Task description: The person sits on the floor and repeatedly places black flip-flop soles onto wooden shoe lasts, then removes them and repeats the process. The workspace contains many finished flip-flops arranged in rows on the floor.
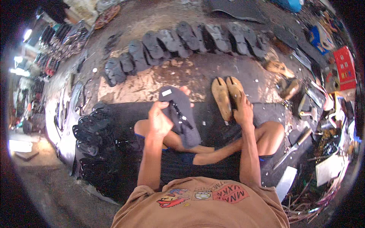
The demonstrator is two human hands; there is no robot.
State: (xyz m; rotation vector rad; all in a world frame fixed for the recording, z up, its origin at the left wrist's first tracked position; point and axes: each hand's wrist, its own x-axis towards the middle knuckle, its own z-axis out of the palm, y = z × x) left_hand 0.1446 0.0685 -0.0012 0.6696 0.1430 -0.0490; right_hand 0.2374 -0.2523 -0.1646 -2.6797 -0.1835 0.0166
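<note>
My left hand (pixel 161 117) is closed around a dark grey sandal (pixel 184 110), its thumb on the upper face and its fingertips showing at the far edge. A white label is stuck on one end of the sandal, and black straps lie across its middle. To the right, two yellow-brown wooden shoe lasts lie side by side, each with a slit in its far end. My right hand (pixel 244 110) grips the near part of the right-hand last (pixel 234 86). Just left of it is the other last (pixel 219 97), apart from my fingers.
A curved row of dark soles (pixel 154 47) stands beyond the worn board (pixel 152 83). Black straps are heaped (pixel 93 131) on the left. On the right lie a knife (pixel 292 146), more wooden lasts (pixel 279 69) and a red box (pixel 345 68).
</note>
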